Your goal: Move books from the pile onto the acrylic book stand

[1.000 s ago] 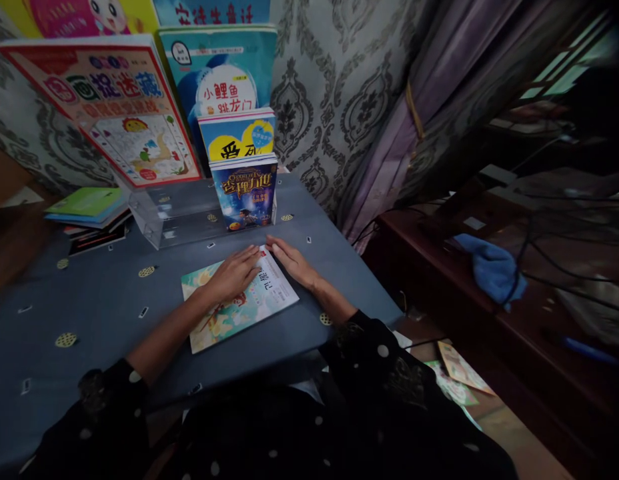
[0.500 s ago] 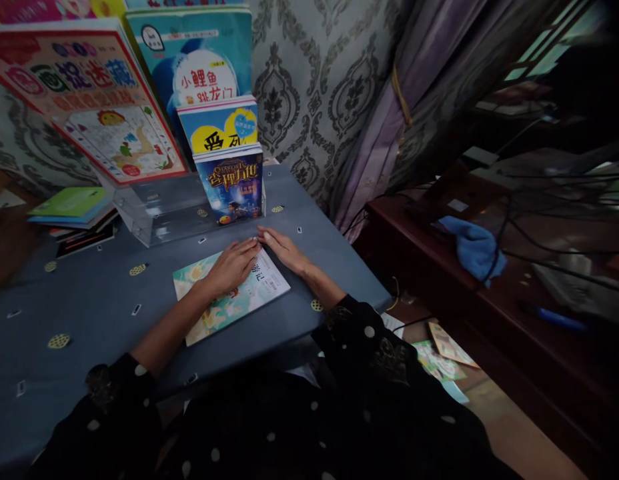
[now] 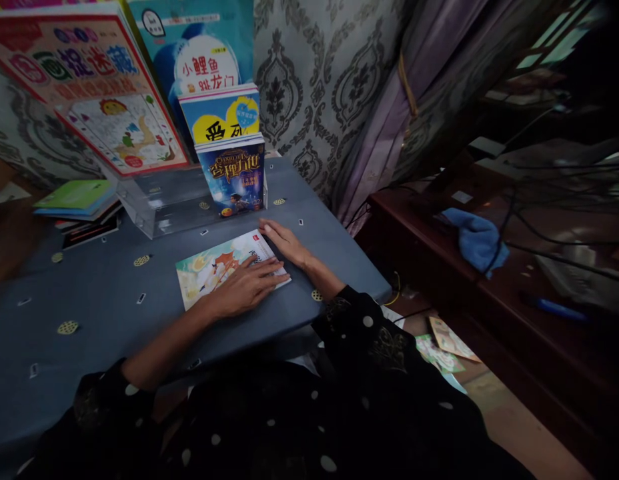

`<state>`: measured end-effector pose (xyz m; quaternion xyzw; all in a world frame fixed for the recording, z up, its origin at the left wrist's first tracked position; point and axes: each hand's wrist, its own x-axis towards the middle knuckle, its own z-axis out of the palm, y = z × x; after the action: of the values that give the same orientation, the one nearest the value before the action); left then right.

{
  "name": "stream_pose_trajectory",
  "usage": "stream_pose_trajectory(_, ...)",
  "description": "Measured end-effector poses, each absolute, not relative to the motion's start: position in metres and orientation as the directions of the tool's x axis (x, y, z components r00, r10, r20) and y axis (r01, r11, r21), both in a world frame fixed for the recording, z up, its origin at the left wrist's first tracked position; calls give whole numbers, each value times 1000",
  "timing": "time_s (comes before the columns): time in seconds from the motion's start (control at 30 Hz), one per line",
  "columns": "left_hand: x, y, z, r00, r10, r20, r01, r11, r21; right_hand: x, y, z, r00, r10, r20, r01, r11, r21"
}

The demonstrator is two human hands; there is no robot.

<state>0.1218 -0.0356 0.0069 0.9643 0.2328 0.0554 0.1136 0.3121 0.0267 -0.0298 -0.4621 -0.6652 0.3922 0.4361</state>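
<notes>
A thin picture book (image 3: 214, 265) lies flat on the blue-grey tablecloth (image 3: 104, 300) in front of me. My left hand (image 3: 247, 287) rests palm down on the book's near right part, fingers stretched towards its right edge. At the book's far right corner lies my right hand (image 3: 285, 243), flat, fingers extended. Just behind the book stand upright books (image 3: 232, 170) in a clear plastic holder (image 3: 159, 207).
Large children's books (image 3: 94, 93) lean against the patterned wall behind the holder. A stack of books (image 3: 79, 207) lies at the table's left. To the right are a purple curtain (image 3: 419, 100), a dark wooden bench with a blue cloth (image 3: 472, 237) and cables; papers (image 3: 442, 343) lie on the floor.
My left hand has slid from the book's far edge towards me and to the right, onto its near right part. The right hand has stayed at the far right corner.
</notes>
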Motion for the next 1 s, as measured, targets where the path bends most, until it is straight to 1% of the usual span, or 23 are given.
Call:
stream_pose_trajectory(0.13,121,-36,13,900,434,21,416,-874,251,312,23,-26,-189,950,249,296,296,-908)
stream_pose_trajectory(0.2,115,-30,15,900,435,10,419,-874,246,314,12,-22,-160,946,282,351,322,-879)
stream_pose_trajectory(0.27,104,-22,15,874,486,10,471,-851,233,316,-11,-15,-113,935,336,448,350,-823)
stream_pose_trajectory(0.33,88,-12,12,819,573,11,558,-802,215,317,-42,-9,-70,917,394,553,364,-749)
stream_pose_trajectory(0.37,80,-8,11,786,618,11,603,-771,205,317,-59,-6,-66,918,390,591,351,-726)
stream_pose_trajectory(0.43,63,-2,8,720,694,15,681,-709,183,317,-89,-2,-77,938,337,625,309,-717)
stream_pose_trajectory(0.5,51,0,7,660,751,31,738,-655,165,316,-111,-1,-119,955,272,652,282,-704)
stream_pose_trajectory(0.57,45,-2,9,611,790,55,777,-611,152,315,-120,-1,-147,959,241,671,276,-688)
stream_pose_trajectory(0.67,43,-14,18,549,833,72,825,-553,114,315,-111,-3,-148,958,244,672,279,-686)
stream_pose_trajectory(0.8,46,-39,35,447,894,16,894,-447,-31,311,-67,-11,-216,933,287,634,358,-686)
stream_pose_trajectory(0.87,47,-49,41,410,912,-20,908,-410,-84,305,-39,-16,-257,922,290,627,387,-676)
stream_pose_trajectory(0.93,48,-55,43,407,913,-26,908,-408,-100,297,-15,-20,-304,917,259,626,397,-671)
stream_pose_trajectory(1.0,47,-55,40,426,905,12,901,-422,-101,289,-1,-22,-331,910,248,624,408,-667)
